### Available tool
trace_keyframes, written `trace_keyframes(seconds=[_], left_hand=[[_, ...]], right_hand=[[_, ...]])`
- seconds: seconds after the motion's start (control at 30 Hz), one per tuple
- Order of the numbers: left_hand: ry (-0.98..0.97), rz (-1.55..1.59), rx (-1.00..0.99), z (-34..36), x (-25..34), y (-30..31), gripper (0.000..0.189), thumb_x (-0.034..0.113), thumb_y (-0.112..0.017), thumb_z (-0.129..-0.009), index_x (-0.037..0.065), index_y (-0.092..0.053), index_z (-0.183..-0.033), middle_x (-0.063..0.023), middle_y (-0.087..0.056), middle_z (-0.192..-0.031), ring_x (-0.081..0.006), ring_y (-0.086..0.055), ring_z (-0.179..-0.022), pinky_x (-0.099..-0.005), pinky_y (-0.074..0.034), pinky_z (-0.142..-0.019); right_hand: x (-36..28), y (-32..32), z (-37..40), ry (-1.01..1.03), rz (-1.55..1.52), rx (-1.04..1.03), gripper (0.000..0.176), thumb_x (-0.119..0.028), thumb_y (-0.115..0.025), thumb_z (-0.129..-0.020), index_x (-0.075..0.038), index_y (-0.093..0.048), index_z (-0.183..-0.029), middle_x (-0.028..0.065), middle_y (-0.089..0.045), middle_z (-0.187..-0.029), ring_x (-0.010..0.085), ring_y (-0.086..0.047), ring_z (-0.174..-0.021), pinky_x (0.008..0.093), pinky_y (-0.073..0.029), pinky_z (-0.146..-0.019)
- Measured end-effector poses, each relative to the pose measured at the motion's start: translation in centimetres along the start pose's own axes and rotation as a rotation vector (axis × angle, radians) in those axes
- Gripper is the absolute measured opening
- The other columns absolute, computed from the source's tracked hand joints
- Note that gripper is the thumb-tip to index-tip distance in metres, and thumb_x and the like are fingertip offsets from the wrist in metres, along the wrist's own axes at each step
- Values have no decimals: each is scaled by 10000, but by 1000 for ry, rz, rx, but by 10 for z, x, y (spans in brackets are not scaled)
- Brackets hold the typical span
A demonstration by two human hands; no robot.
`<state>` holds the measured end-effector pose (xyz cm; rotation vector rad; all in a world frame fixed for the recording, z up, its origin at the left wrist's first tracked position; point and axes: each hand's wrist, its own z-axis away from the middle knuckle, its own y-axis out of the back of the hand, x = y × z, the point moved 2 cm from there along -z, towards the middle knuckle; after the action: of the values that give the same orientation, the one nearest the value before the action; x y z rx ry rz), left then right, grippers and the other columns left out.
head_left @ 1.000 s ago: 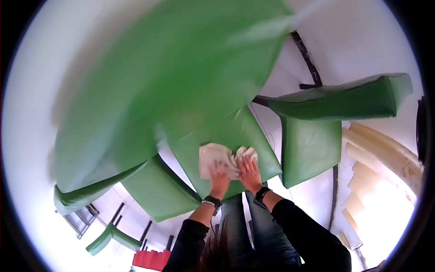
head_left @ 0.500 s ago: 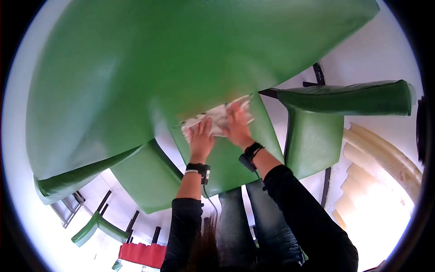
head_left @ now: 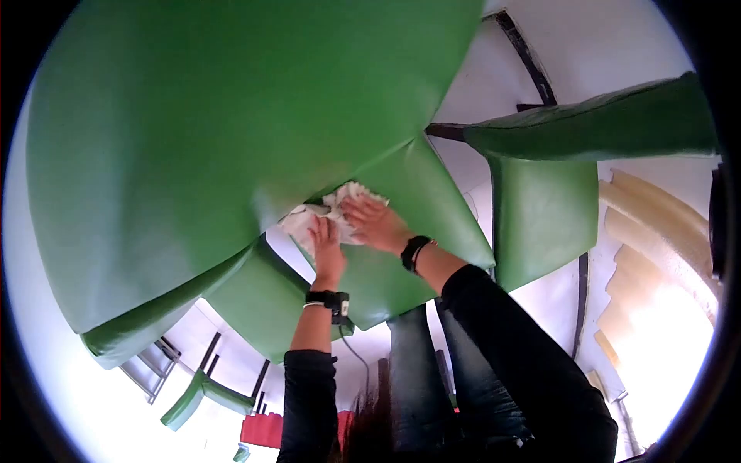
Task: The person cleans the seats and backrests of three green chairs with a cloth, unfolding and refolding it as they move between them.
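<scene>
A crumpled white cloth (head_left: 312,216) lies on the green padded seat (head_left: 417,201) of a chair, tucked up against the big green backrest (head_left: 231,116) that fills the upper left. My left hand (head_left: 327,243) presses on the cloth's near left part. My right hand (head_left: 374,224) lies flat on its right part, fingers spread toward the crease where seat meets backrest. Both wrists carry black bands. Part of the cloth is hidden under my hands.
A second green chair (head_left: 556,193) stands to the right, a third green seat (head_left: 262,309) to the lower left. Beyond them lies a white floor with another green chair (head_left: 201,393) and a red object (head_left: 262,428). A yellowish stepped shape (head_left: 664,255) sits at far right.
Both hands slid the cloth from the middle of the seat up and left into the crease under the backrest. The cloth is more bunched now. The view shifted closer to the backrest.
</scene>
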<state>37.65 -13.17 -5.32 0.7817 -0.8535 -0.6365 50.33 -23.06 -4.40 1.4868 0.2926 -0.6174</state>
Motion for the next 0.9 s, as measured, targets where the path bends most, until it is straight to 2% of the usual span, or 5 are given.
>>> trace_keyframes(seconds=[0.3, 0.53, 0.63, 0.77, 0.9], left_hand=[[-166, -72, 30, -79, 111, -7, 665, -73, -446, -652, 10, -256, -1284, -142, -125, -1392, -323, -85, -1288, -519, -91, -1005], [-388, -150, -372, 78, 116, -75, 510, 113, -390, -781, 108, -304, -1285, -62, -201, -1384, -231, -173, -1280, -488, -150, -1000], [-492, -185, -309, 127, 118, -88, 488, 126, -399, -778, 118, -344, -1263, -60, -285, -1340, -213, -228, -1258, -470, -169, -1001], [-558, -248, -336, 115, 106, -84, 473, 124, -420, -764, 123, -386, -1235, -53, -357, -1288, -204, -270, -1235, -462, -174, -1007], [-409, -200, -223, 39, 72, -53, 502, 97, -448, -738, 133, -387, -1235, -53, -376, -1273, -219, -261, -1240, -466, -161, -1016]], right_hand=[[93, 60, 55, -432, 43, 114, 575, -370, -452, -796, -33, -342, -1249, 122, -298, -1325, 226, -218, -1259, 376, -159, -1029], [8, 23, 186, -282, 144, -416, 509, -337, -499, -762, -19, -439, -1155, 142, -311, -1308, 262, -209, -1259, 409, -147, -1031], [-15, 8, 222, -239, 45, -273, 510, -324, -516, -736, -40, -448, -1154, 137, -323, -1301, 259, -214, -1257, 412, -147, -1033], [-10, 8, 200, -262, 27, -226, 519, -309, -529, -721, -61, -442, -1168, 133, -323, -1301, 257, -227, -1250, 413, -147, -1033], [24, 26, 113, -329, 98, -162, 534, -261, -522, -737, -57, -396, -1214, 131, -295, -1317, 270, -227, -1245, 415, -151, -1029]])
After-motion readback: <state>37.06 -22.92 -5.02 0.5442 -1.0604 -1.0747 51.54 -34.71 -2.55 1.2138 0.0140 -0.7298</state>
